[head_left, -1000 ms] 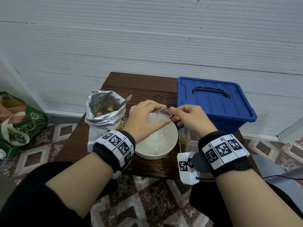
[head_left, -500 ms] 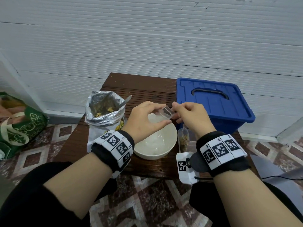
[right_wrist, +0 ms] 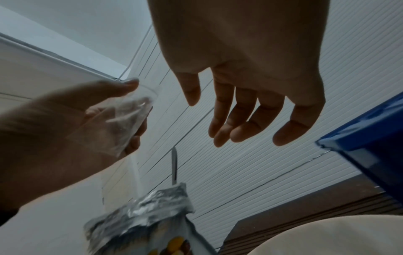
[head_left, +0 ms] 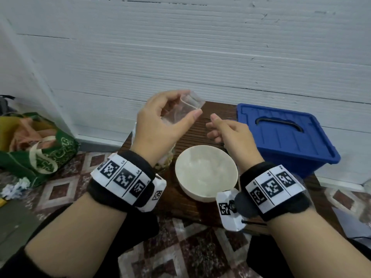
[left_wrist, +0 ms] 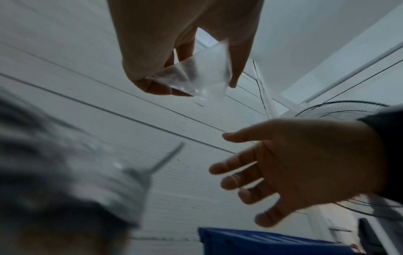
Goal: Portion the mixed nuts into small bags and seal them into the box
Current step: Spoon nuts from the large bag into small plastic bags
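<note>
Pinching small clear bag [head_left: 181,111], left hand [head_left: 160,125] held mouth open; right hand [head_left: 230,133] relaxed, empty (film looked flimsy, slippery: grip rim).

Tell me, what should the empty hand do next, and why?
Probably reach for the spoon standing in the foil nut bag. The left hand holds the small clear bag open and empty, while the right hand is free.

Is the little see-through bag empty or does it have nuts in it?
Empty. The little bag in the left hand is see-through all over, with no nuts inside in any view.
</note>
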Demonstrator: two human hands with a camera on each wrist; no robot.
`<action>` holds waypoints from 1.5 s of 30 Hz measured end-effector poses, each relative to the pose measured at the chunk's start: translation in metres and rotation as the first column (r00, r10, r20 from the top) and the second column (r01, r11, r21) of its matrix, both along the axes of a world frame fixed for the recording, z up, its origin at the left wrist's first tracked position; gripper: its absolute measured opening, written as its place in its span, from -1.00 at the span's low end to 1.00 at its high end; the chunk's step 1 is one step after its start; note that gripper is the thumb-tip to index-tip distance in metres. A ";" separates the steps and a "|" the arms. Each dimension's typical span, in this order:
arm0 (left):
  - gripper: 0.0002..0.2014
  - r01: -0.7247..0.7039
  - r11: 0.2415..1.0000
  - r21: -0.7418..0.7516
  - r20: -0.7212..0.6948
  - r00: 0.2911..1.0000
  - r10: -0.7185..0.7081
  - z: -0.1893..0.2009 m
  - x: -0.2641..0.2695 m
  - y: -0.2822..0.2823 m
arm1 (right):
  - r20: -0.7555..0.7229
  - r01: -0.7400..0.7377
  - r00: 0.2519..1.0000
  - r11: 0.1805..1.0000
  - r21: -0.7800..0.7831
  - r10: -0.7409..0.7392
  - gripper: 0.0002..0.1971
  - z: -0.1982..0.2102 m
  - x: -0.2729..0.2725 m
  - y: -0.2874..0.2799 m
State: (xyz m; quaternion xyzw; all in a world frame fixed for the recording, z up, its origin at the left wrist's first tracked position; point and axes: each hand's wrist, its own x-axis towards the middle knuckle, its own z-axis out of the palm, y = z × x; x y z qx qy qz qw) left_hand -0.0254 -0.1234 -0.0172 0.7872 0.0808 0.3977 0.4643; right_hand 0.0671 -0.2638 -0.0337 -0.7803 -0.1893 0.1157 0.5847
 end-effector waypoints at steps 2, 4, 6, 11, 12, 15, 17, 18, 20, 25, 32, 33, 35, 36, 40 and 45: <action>-0.64 -0.130 0.992 0.007 -0.019 0.991 0.130 0.005 -0.004 0.021 | 0.013 -0.056 0.998 0.998 -0.027 0.056 -0.65 -0.001 -0.004 0.013; -0.65 -0.241 0.970 -0.003 -0.094 0.966 0.240 0.006 -0.008 0.043 | 0.021 -0.099 0.995 0.990 -0.097 0.101 -0.63 -0.004 -0.007 0.025; -0.61 -0.302 0.952 -0.055 -0.204 0.936 0.286 0.004 -0.011 0.063 | 0.010 -0.128 0.991 0.978 -0.163 0.132 -0.56 -0.009 -0.010 0.036; -0.60 -0.309 0.924 -0.226 -0.518 0.841 0.154 -0.010 -0.014 0.087 | -0.034 -0.184 0.983 0.951 -0.248 0.182 -0.57 -0.021 -0.020 0.057; -0.61 -0.283 0.922 -0.264 -0.555 0.826 0.095 -0.012 -0.013 0.088 | -0.048 -0.174 0.985 0.958 -0.226 0.167 -0.62 -0.023 -0.021 0.060; -0.74 -0.236 0.913 -0.332 -0.563 0.826 0.009 -0.012 -0.010 0.084 | -0.090 -0.117 0.990 0.983 -0.144 0.104 -0.67 -0.026 -0.023 0.068; -0.78 -0.218 0.913 -0.346 -0.552 0.834 -0.010 -0.010 -0.009 0.082 | -0.121 -0.093 0.990 0.989 -0.117 0.078 -0.66 -0.027 -0.023 0.071; -0.79 -0.206 0.912 -0.355 -0.546 0.838 -0.023 -0.009 -0.009 0.080 | -0.126 -0.088 0.989 0.990 -0.111 0.074 -0.66 -0.027 -0.022 0.070; -0.79 -0.187 0.904 -0.386 -0.531 0.846 -0.052 -0.007 -0.008 0.076 | -0.118 -0.082 0.991 0.991 -0.104 0.069 -0.66 -0.027 -0.019 0.069; -0.77 -0.152 0.892 -0.426 -0.515 0.851 -0.101 -0.006 -0.009 0.071 | -0.069 -0.096 0.994 0.988 -0.125 0.088 -0.70 -0.022 -0.013 0.061; -0.72 -0.146 0.948 -0.283 -0.567 0.823 -0.043 -0.009 -0.006 0.074 | 0.011 -0.059 0.998 0.983 -0.176 0.062 -0.70 -0.017 -0.011 0.054; -0.72 -0.148 0.956 -0.255 -0.579 0.815 -0.028 -0.009 -0.006 0.075 | 0.060 -0.025 0.998 0.984 -0.177 0.036 -0.70 -0.015 -0.011 0.054; -0.71 -0.152 0.965 -0.214 -0.585 0.811 -0.002 -0.009 -0.005 0.076 | 0.126 0.033 0.992 0.993 -0.111 -0.019 -0.79 -0.013 -0.009 0.056; -0.70 -0.151 0.970 -0.190 -0.579 0.815 0.013 -0.010 -0.005 0.077 | 0.148 0.046 0.988 0.996 -0.076 -0.035 -0.84 -0.012 -0.007 0.056; -0.70 -0.092 0.995 -0.026 -0.515 0.855 0.066 -0.008 -0.006 0.073 | 0.284 0.056 0.958 0.998 -0.028 -0.046 -0.86 -0.008 -0.007 0.056; -0.68 -0.077 0.997 0.017 -0.510 0.857 0.075 -0.010 -0.005 0.076 | 0.662 0.089 0.749 0.995 -0.046 -0.037 -0.80 -0.011 -0.012 0.054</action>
